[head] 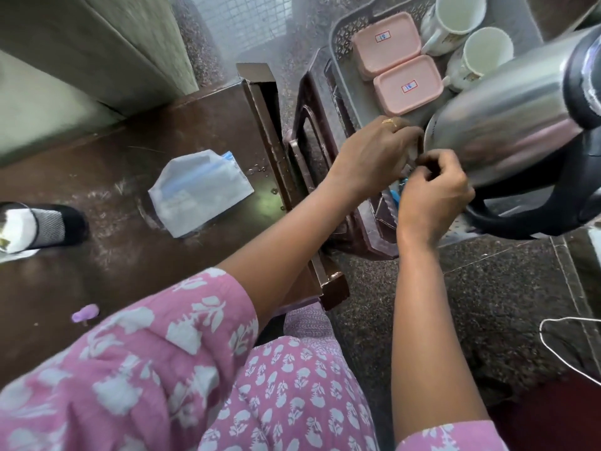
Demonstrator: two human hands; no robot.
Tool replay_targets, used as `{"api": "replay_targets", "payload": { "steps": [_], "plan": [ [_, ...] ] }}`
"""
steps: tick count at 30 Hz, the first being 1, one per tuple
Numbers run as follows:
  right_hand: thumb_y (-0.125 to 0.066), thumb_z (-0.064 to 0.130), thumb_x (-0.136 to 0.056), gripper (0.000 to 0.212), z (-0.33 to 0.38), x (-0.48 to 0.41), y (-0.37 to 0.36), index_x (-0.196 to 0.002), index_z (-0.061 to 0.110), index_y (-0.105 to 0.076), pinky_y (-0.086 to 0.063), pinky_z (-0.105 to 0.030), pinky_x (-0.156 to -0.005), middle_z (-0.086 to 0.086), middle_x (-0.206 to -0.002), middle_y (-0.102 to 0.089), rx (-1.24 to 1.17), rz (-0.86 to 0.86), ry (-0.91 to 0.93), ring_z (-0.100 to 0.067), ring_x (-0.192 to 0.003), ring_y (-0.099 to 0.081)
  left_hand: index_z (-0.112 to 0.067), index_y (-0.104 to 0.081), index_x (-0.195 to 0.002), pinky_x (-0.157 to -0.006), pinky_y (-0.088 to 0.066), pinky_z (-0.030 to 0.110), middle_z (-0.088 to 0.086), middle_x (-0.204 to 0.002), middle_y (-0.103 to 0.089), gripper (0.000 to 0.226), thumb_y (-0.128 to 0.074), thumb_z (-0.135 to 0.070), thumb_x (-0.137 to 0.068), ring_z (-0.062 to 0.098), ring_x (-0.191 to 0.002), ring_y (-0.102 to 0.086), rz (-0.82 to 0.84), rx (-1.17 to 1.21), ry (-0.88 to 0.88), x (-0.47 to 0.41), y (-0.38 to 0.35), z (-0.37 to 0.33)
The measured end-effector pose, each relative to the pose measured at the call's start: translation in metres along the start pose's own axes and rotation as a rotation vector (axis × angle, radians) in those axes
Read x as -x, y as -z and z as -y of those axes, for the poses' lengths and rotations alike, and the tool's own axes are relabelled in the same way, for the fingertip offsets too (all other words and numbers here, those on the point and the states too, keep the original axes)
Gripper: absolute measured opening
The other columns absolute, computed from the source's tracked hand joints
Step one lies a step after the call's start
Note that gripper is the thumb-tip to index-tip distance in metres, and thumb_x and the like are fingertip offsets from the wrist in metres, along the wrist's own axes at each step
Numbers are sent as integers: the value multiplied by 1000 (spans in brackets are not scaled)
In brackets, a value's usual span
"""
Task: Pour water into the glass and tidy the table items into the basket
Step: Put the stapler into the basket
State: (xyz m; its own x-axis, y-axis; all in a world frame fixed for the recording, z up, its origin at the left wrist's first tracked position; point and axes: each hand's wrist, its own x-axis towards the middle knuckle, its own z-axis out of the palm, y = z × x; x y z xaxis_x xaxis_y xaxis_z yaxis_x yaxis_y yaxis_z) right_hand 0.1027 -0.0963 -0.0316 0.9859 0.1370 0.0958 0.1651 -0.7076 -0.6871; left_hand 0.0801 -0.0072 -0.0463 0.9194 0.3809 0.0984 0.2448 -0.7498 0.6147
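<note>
A grey plastic basket (340, 56) sits on a brown plastic stool (300, 135) to the right of the brown table (113, 151). In it lie two pink lidded boxes (385, 43) (408, 84), two white mugs (458, 14) (484, 53) and a steel kettle (507, 115) with a black handle, tilted on its side. My left hand (374, 151) curls against the kettle's base rim. My right hand (435, 190) is just below it, fingertips pinched together at the base; what they pinch is hidden. A blue item (398, 190) shows under my hands.
On the table lie a white zip pouch (198, 190) with a blue strip, a small purple object (85, 313) and, at the left edge, a black and white object (35, 227). A white wire (566, 340) lies on the speckled floor at right.
</note>
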Motion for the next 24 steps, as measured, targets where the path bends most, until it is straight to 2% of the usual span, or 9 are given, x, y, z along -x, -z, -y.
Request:
{"api": "replay_targets", "payload": {
  "steps": [2, 4, 9, 13, 16, 21, 24],
  "plan": [
    [-47, -10, -70, 23, 11, 8, -6, -78, -3, -68, -46, -37, -72, -18, -78, -70, -56, -31, 118, -34, -75, -64, -4, -70, -99, -76, -43, 28, 13, -98, -71, 26, -57, 1, -77, 30, -91, -66, -192, 58, 34, 18, 5, 5],
    [-47, -12, -68, 22, 22, 17, -15, -74, -5, -67, -45, -37, -68, -20, -74, -69, -74, -33, 216, -34, -70, -64, -2, -71, -94, -75, -49, 32, 13, -94, -71, 25, -59, 5, -73, 30, -87, -67, -290, 88, 76, 31, 11, 14],
    [-51, -15, -65, 20, 42, 49, -45, -73, -5, -66, -40, -35, -67, -21, -71, -68, -79, 73, 331, -36, -67, -65, -2, -69, -98, -81, -51, 36, 14, -98, -70, 23, -61, 1, -76, 30, -93, -65, -332, 122, 231, 68, 33, 44],
    [-54, -20, -62, 21, 56, 84, -71, -72, -6, -66, -40, -34, -69, -21, -71, -69, -91, 208, 418, -37, -68, -66, -5, -68, -103, -86, -46, 31, 12, -103, -69, 26, -58, -4, -79, 29, -98, -62, -340, 104, 420, 109, 50, 71],
    [-55, -20, -62, 19, 68, 114, -89, -71, -7, -66, -40, -33, -69, -22, -71, -69, -108, 317, 470, -38, -69, -66, -8, -67, -104, -84, -46, 30, 8, -104, -68, 27, -56, -3, -80, 26, -99, -61, -333, 94, 548, 145, 61, 92],
    [-56, -17, -63, 20, 84, 172, -118, -74, -6, -68, -39, -31, -68, -21, -73, -69, -92, 502, 553, -37, -71, -67, -10, -67, -104, -83, -46, 31, 8, -102, -70, 26, -54, -3, -82, 25, -97, -62, -424, 80, 768, 208, 77, 126],
    [-57, -17, -65, 20, 90, 212, -133, -77, -6, -69, -48, -36, -66, -21, -74, -69, -68, 630, 619, -37, -70, -66, -9, -68, -102, -85, -46, 32, 10, -102, -70, 26, -54, -1, -81, 26, -98, -62, -486, 69, 881, 251, 87, 145]
  ]
}}
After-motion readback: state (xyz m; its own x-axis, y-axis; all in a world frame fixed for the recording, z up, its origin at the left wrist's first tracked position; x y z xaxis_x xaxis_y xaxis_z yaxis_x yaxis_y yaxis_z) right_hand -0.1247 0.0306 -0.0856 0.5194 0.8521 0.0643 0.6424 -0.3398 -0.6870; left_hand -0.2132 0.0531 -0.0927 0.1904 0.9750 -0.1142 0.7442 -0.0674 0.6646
